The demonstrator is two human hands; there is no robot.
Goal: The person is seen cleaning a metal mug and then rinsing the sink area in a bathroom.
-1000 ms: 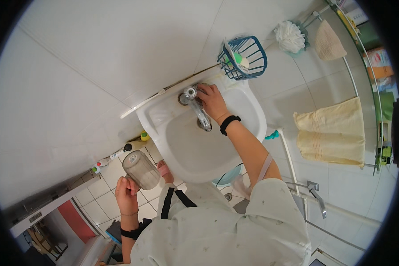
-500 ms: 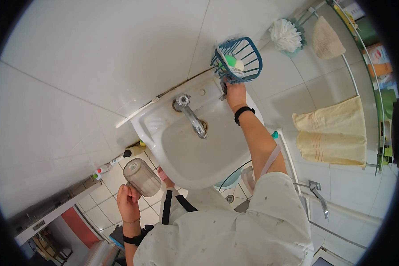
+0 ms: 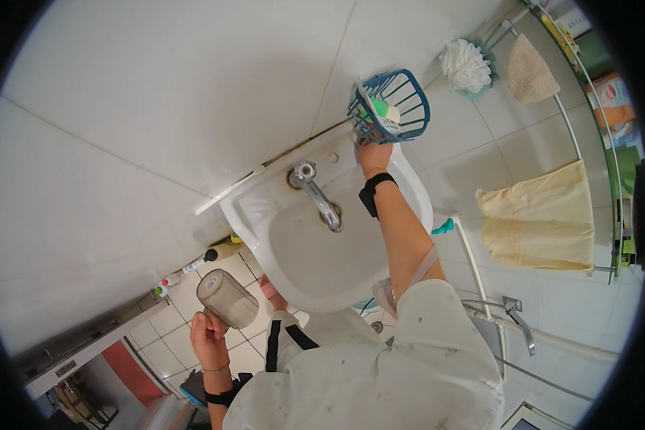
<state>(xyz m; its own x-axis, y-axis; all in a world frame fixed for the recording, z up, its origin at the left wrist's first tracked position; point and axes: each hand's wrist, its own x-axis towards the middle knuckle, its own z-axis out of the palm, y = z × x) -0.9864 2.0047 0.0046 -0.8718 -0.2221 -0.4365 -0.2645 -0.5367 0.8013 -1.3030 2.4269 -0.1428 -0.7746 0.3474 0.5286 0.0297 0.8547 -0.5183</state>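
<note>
My left hand [image 3: 208,334] is closed on the handle of a clear, greyish mug [image 3: 227,299], held tilted above the tiled floor to the left of the white sink [image 3: 301,279]. My right hand [image 3: 374,158] reaches to the sink's far right corner, just under a blue wire-like basket [image 3: 420,115]. The basket hides its fingers, so what they touch or hold does not show. Inside the basket lie a green piece [image 3: 378,107] and a pale round one [image 3: 393,115]. A chrome faucet [image 3: 318,193] stands at the back of the basin, left of my right hand.
A yellow towel [image 3: 541,218], a white bath puff [image 3: 466,64] and a beige cloth [image 3: 532,68] hang on the right wall. Another chrome tap [image 3: 519,322] sits at lower right. Several bottles [image 3: 193,265] stand along the left wall, beside the floor.
My right hand has slid further under the basket, and the dark item beside it is now out of sight. The view has shifted slightly. My left hand still holds the mug.
</note>
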